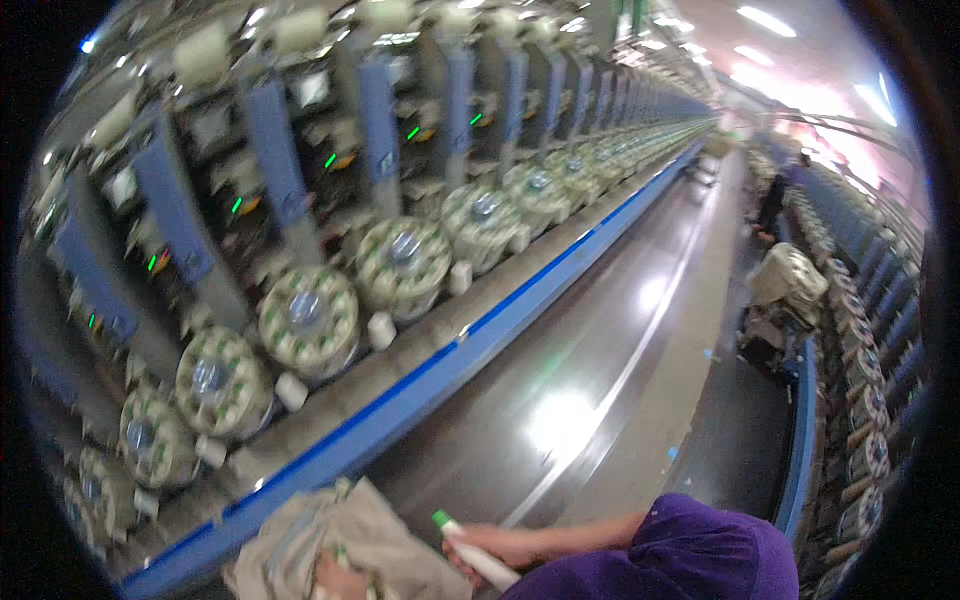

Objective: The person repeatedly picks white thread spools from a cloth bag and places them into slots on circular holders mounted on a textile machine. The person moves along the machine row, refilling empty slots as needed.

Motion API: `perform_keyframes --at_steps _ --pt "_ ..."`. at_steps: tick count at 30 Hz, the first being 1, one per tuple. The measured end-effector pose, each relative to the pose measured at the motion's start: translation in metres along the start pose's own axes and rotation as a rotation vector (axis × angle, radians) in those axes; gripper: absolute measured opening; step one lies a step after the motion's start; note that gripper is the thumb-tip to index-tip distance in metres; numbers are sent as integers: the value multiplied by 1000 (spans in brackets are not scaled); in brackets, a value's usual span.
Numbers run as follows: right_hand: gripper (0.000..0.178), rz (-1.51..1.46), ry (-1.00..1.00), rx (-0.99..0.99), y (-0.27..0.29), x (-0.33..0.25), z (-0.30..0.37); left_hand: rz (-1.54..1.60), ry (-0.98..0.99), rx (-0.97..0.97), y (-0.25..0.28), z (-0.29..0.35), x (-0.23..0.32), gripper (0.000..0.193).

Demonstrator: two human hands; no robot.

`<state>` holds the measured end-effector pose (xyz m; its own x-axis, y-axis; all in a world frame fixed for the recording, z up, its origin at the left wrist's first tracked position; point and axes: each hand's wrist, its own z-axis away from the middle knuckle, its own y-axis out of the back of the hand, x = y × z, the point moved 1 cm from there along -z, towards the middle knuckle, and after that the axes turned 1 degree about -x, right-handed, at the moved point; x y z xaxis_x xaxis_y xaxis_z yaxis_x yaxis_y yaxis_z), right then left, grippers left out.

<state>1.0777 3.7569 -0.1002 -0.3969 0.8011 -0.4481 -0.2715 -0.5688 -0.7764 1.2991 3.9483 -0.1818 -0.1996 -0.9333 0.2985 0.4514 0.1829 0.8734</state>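
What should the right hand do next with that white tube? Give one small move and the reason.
Probably carry the white tube left toward the row of round holders along the machine. The right hand already grips the green-tipped tube, clear of the beige cloth bag, while the left hand is down in the bag among more tubes. The blue rail lies between hand and holders.

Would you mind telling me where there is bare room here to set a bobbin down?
The ledge between the round magazines and the blue rail is mostly bare, with small white tubes dotted along it. The aisle floor is open. The machine face above is crowded.
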Motion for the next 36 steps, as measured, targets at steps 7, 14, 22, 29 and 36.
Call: perform_keyframes --at_steps 7,14,22,29,36 --pt "28 254 69 -145 59 -8 76 700 -353 -334 26 67 140 65" --pt "49 488 108 135 36 -71 65 1300 -132 -721 49 90 161 48" --pt "56 634 -51 -208 -21 -114 -27 1673 44 -595 101 42 116 38" --pt "42 599 -84 -548 -51 -172 -55 2079 -559 -273 184 -22 121 40" --pt "25 -171 597 -140 7 -283 -28 2061 -692 15 227 -46 85 26"
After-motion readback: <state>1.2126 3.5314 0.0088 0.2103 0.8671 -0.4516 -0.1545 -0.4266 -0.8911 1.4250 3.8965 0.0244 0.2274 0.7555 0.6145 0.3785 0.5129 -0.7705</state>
